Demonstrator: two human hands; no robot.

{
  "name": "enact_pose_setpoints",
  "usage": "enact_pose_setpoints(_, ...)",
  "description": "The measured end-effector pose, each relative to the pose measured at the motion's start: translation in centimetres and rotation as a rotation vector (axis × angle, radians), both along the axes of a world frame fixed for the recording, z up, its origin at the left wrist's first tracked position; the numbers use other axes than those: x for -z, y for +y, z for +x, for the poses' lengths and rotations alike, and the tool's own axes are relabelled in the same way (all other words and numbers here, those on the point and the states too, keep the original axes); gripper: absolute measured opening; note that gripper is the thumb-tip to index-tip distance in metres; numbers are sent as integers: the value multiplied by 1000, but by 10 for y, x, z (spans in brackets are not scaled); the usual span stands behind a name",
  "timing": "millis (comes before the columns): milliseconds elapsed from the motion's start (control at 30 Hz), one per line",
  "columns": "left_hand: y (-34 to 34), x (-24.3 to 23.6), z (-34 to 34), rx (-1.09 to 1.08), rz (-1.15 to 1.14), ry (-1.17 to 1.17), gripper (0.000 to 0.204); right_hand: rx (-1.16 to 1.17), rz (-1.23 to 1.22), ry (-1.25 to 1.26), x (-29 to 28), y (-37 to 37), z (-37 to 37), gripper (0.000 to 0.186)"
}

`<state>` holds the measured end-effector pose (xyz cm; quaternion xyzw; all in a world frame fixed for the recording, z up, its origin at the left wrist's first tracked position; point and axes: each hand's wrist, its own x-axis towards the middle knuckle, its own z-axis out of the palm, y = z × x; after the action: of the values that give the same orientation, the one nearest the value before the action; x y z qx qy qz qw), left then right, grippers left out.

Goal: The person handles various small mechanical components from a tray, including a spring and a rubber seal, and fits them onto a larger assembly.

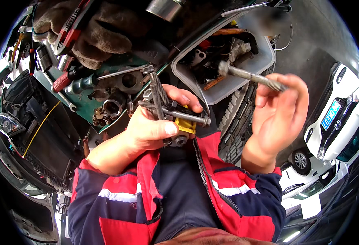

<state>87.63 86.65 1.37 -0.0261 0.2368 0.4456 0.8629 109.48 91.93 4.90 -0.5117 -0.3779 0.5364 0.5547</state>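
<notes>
A bundle of long metal bolts (pixel 183 116) lies in my left hand (pixel 148 130), whose thumb and fingers are wrapped round them. The bolts cross at different angles, some nearly upright and one lying sideways. A yellow part (pixel 186 125) shows among them, its kind unclear, with a round metal end just below it. To the right, my right hand (pixel 280 116) is raised and slightly blurred. It pinches a single long flanged bolt (pixel 251 76) by the threaded end, its head pointing left over the plastic bin (pixel 219 97). The two hands are well apart.
The translucent bin holds dark metal parts. On a green surface (pixel 83 102) at left are screwdrivers (pixel 81 85), a wrench (pixel 67 102), sockets and metal rings (pixel 113 107). Work gloves (pixel 102 41) lie behind. A car with its hood up stands left; white cars (pixel 334 118) stand right.
</notes>
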Motion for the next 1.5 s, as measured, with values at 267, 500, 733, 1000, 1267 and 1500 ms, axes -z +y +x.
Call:
enact_pose_setpoints(267, -7, 6, 3, -73, 27, 35, 60, -715, 746, -800, -3, -36, -40, 19)
enact_pose_setpoints(500, -3, 5, 0, 13, 77, 76, 44, -363, 410, -1293, 10, 23, -6, 45)
enact_pose_setpoints(733, 0, 4, 0, 39, 59, 104, 43, -42, 51, -673, 10, 31, 0, 18)
enact_pose_setpoints(1000, 1, 3, 1, 39, 38, 125, 43, -158, 39, 65, 19, 28, 48, 37)
enact_pose_setpoints(1267, 2, 3, 1, 42, 43, 130, 42, -229, -46, 36, 15, 21, 57, 46)
enact_pose_setpoints(1500, 3, 3, 2, 36, 39, 141, 42, -198, 53, -52, 8, 23, 32, 53)
